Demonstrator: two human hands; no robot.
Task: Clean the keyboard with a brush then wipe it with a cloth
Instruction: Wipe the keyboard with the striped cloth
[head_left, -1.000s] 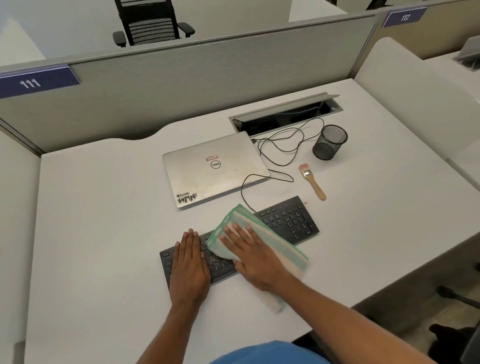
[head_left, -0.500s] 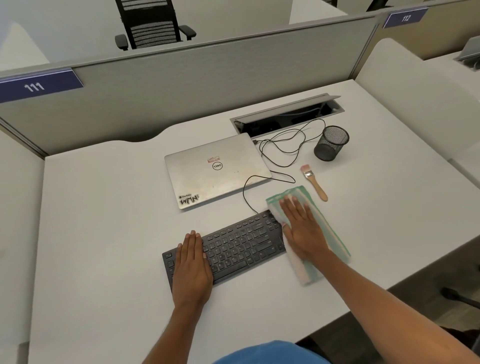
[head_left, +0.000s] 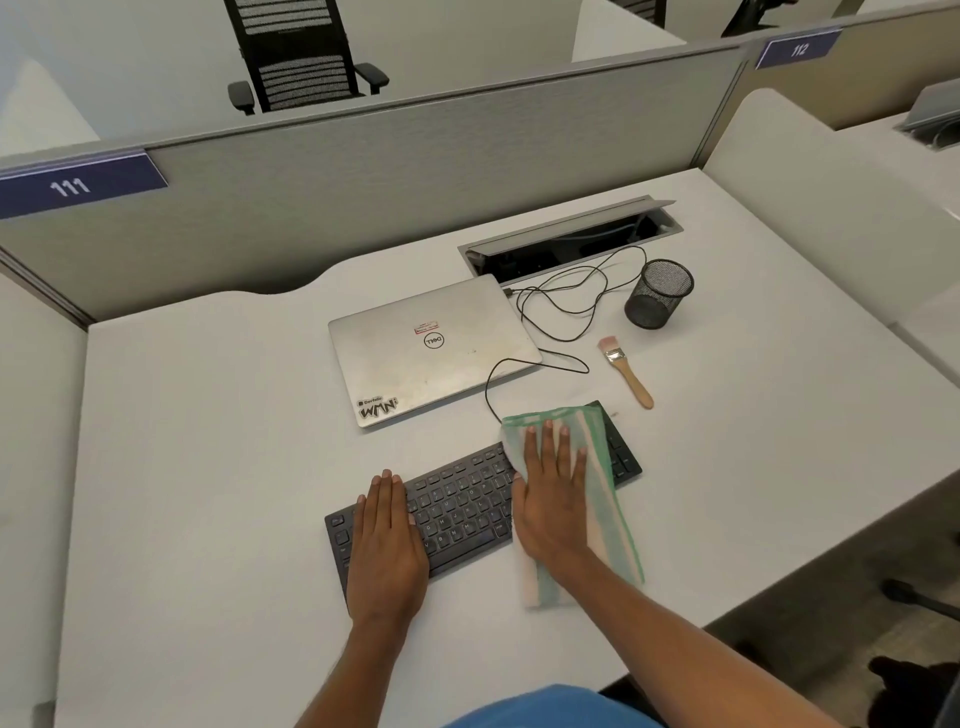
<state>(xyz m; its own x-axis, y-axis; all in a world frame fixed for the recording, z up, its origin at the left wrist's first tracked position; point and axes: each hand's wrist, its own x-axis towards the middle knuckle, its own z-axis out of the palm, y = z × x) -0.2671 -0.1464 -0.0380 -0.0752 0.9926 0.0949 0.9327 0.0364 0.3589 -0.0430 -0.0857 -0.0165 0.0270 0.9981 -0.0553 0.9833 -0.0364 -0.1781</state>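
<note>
Pressing flat on the left end of the black keyboard (head_left: 467, 509) with the left hand (head_left: 387, 540), fingers (head_left: 387, 493) straight and close together, gripping nothing; pressing a green-and-white striped cloth (head_left: 610, 514) onto the keyboard's right part with the right hand (head_left: 553, 499), fingers (head_left: 545, 447) straight and slightly spread on the fabric; near end of the cloth trailing onto the white bench (head_left: 208, 467); keyboard aslant by the bench's near edge, right end farther away; beyond it, a closed silver laptop (head_left: 434, 351); to the right, a looped black cable (head_left: 561, 306), a wooden-handled brush (head_left: 626, 371) near the keyboard's far right corner but apart from it, and a black mesh cup (head_left: 658, 293) farther off; on the far partition (head_left: 415, 171), 2 labels, 111 (head_left: 70, 186) and 112 (head_left: 799, 49).
</note>
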